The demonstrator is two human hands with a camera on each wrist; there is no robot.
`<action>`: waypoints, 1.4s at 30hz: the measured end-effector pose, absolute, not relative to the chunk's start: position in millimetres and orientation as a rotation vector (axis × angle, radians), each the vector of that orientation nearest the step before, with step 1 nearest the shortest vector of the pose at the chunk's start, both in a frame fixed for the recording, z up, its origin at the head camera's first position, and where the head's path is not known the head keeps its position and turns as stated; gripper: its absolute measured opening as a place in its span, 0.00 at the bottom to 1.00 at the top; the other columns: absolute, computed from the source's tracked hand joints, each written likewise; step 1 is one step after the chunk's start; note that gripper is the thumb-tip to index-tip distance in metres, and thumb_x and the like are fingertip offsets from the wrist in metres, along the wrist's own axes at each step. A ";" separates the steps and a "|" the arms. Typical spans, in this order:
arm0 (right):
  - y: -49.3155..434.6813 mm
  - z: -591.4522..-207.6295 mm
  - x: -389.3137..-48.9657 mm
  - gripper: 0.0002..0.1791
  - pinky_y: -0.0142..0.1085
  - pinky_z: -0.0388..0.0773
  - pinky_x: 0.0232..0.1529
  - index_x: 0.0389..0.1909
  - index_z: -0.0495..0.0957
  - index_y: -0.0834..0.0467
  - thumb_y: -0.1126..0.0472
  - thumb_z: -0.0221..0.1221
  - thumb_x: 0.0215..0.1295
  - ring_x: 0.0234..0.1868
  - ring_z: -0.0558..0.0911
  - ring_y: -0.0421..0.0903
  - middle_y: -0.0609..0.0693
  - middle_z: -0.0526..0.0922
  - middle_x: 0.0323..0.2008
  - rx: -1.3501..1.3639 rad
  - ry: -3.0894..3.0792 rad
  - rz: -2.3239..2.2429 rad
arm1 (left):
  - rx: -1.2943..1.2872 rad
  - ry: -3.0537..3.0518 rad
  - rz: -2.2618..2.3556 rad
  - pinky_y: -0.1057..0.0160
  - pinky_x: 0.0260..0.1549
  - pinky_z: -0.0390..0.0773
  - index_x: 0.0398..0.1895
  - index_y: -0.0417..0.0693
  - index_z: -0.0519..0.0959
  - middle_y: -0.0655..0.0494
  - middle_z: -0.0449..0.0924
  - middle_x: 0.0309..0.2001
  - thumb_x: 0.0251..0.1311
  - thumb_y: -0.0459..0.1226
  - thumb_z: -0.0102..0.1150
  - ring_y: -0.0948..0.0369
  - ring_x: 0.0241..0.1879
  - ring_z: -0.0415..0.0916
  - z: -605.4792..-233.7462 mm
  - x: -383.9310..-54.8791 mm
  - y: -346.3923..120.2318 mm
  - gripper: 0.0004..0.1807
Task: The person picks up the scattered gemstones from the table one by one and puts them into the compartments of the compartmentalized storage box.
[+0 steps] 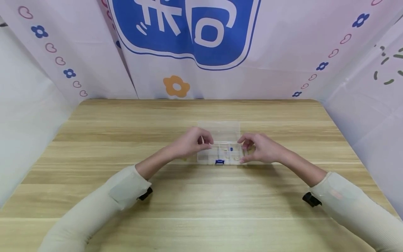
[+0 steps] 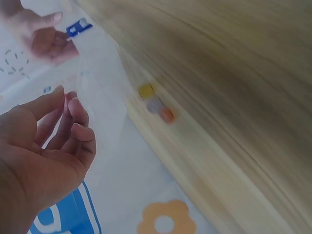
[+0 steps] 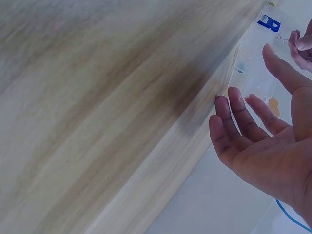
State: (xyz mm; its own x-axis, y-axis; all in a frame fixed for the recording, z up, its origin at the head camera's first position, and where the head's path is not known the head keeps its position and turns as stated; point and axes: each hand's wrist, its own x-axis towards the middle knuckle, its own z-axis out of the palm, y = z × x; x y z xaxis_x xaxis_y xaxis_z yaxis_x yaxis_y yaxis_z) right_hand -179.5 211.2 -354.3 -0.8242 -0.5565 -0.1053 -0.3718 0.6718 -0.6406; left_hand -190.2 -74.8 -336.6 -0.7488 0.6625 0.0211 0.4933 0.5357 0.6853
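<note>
A clear plastic compartment box (image 1: 219,154) stands with its transparent lid (image 1: 219,131) folded back and a blue latch (image 1: 219,162) at its front. Small pieces lie inside, including a blue one (image 1: 231,149) and pale ring-like ones (image 1: 237,158). My left hand (image 1: 196,142) is over the box's left part, thumb and index tips close together; I cannot tell whether something tiny is between them. My right hand (image 1: 262,148) is at the box's right side, fingers loosely bent and thumb apart, nothing in its grasp.
Yellow (image 2: 146,90), greyish (image 2: 154,105) and orange (image 2: 166,115) small pieces lie on the wooden table (image 1: 201,203) near the left hand. A white printed cloth (image 1: 274,70) hangs behind the table, with more white cloth at both sides.
</note>
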 end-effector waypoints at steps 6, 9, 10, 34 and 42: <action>211.3 -352.9 -178.7 0.33 0.48 0.78 0.50 0.56 0.78 0.69 0.60 0.79 0.53 0.46 0.81 0.52 0.54 0.82 0.40 -0.735 2.601 -0.889 | 0.924 2.601 1.065 0.65 0.30 0.78 0.38 0.34 0.84 0.51 0.82 0.31 0.67 0.27 0.64 0.61 0.28 0.76 -335.1 -188.8 -103.1 0.02; 210.7 -352.6 -178.6 0.33 0.48 0.78 0.51 0.56 0.78 0.69 0.60 0.80 0.52 0.46 0.81 0.52 0.54 0.82 0.41 -0.735 2.601 -0.886 | 0.901 2.625 1.053 0.65 0.29 0.77 0.35 0.36 0.84 0.51 0.82 0.30 0.66 0.27 0.64 0.61 0.27 0.76 -337.5 -188.6 -113.6 0.02; 210.4 -352.5 -178.5 0.33 0.49 0.78 0.51 0.56 0.78 0.69 0.60 0.80 0.52 0.46 0.81 0.52 0.54 0.82 0.41 -0.737 2.600 -0.886 | 0.894 2.632 1.043 0.65 0.29 0.77 0.34 0.37 0.84 0.52 0.81 0.29 0.66 0.27 0.65 0.61 0.27 0.75 -338.7 -188.5 -116.6 0.03; 210.1 -353.5 -179.2 0.33 0.48 0.78 0.51 0.56 0.78 0.69 0.60 0.79 0.53 0.46 0.80 0.52 0.54 0.82 0.41 -0.736 2.603 -0.876 | 0.868 2.638 0.815 0.65 0.34 0.81 0.29 0.42 0.86 0.56 0.85 0.29 0.57 0.28 0.74 0.63 0.30 0.78 -359.5 -188.2 -131.3 0.05; 210.2 -352.8 -179.0 0.33 0.49 0.78 0.52 0.56 0.78 0.69 0.59 0.79 0.53 0.46 0.80 0.52 0.54 0.83 0.41 -0.735 2.605 -0.876 | 0.913 2.635 0.795 0.64 0.36 0.83 0.29 0.39 0.86 0.54 0.86 0.30 0.57 0.26 0.73 0.62 0.31 0.80 -360.7 -189.8 -129.0 0.04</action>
